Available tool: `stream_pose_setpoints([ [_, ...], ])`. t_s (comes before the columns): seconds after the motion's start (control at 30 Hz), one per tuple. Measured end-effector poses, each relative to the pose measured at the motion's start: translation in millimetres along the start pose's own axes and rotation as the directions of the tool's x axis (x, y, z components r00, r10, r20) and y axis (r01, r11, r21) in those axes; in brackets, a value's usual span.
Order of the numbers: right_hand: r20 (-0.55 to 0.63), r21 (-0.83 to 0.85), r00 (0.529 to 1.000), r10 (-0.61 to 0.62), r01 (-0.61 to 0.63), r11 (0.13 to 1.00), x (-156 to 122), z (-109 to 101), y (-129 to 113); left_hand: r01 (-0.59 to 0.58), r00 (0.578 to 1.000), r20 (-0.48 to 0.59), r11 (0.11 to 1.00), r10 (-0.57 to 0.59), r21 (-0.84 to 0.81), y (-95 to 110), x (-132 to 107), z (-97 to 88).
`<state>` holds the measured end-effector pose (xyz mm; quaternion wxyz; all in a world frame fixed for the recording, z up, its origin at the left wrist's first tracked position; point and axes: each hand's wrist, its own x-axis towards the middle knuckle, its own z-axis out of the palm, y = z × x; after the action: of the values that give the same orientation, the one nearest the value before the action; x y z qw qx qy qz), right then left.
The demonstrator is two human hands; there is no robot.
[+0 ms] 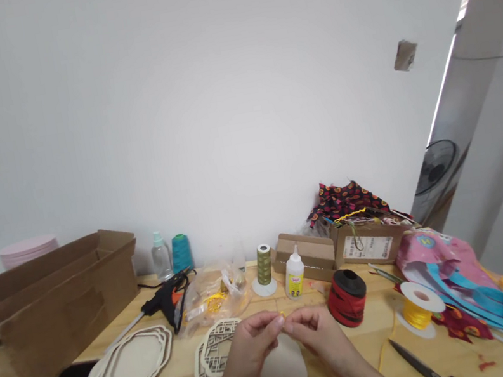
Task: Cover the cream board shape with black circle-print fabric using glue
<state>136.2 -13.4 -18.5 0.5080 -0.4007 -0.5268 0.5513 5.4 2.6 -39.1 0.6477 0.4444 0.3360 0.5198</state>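
My left hand (263, 336) and my right hand (312, 327) meet at the fingertips, both closed in a pinch. Between them shows a tiny bit of something yellow (282, 314), too small to make out. Below the hands a plain, pale wooden plaque (283, 373) with a scalloped edge lies flat on the table. Beside my left hand are wooden cut-out pieces (221, 348) with openwork patterns, partly covered by that hand. Close to my right hand stands a cone of red thread (348, 304).
A stack of wooden plaques (134, 366), a glue gun (167, 302) and a cardboard box (68, 303) are at left. Behind stand a glue bottle (294, 279) and a green ribbon spool (264, 267). Scissors (421, 366), a yellow cord spool (416, 309) and fabric (436, 254) lie right.
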Motion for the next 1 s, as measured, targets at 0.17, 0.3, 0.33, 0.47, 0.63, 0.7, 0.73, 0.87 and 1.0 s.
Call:
stream_pose_setpoints([
  [0.17, 0.034, -0.005, 0.999, -0.012, 0.012, 1.000, 0.4, -0.2, 1.1, 0.004, 0.999, 0.035, 1.000, -0.005, 0.023, 1.8, -1.4, 2.0],
  [0.3, 0.055, -0.002, 0.998, -0.021, 0.021, 1.000, 0.2, -0.6, 1.3, 0.020, 0.999, 0.047, 0.999, -0.021, 0.031, 0.9, -1.4, 1.9],
  [0.33, 0.061, -0.001, 0.998, -0.024, 0.024, 1.000, 0.1, -0.6, 1.1, 0.022, 0.999, 0.049, 0.999, -0.024, 0.032, 0.7, -1.4, 1.6],
  [0.47, 0.070, 0.001, 0.997, -0.033, 0.033, 0.999, -0.1, -0.7, 0.8, 0.026, 0.999, 0.043, 0.999, -0.028, 0.041, 0.1, -1.3, 0.5],
  [0.63, 0.087, -0.013, 0.995, -0.052, 0.053, 0.998, -0.5, -0.3, 1.3, 0.028, 0.999, 0.015, 0.999, -0.029, 0.025, -0.8, -0.5, 0.1],
  [0.7, 0.080, -0.028, 0.995, -0.062, 0.064, 0.998, -0.7, 0.4, 0.6, 0.034, 0.999, 0.006, 0.999, -0.034, 0.014, -0.6, -0.7, 0.3],
  [0.73, 0.072, -0.035, 0.995, -0.066, 0.068, 0.997, -0.8, 0.9, 0.2, 0.037, 0.999, 0.002, 0.999, -0.037, 0.009, -0.4, -0.8, 0.4],
  [0.87, 0.026, -0.065, 0.997, -0.069, 0.071, 0.995, -0.5, 1.5, -0.8, 0.052, 0.999, -0.006, 0.998, -0.053, -0.022, 0.1, -0.7, 0.8],
  [1.0, -0.024, -0.100, 0.997, -0.073, 0.070, 0.992, 0.4, -1.2, 0.9, 0.060, 0.998, -0.001, 0.996, -0.060, -0.059, 0.2, -0.4, 2.1],
])
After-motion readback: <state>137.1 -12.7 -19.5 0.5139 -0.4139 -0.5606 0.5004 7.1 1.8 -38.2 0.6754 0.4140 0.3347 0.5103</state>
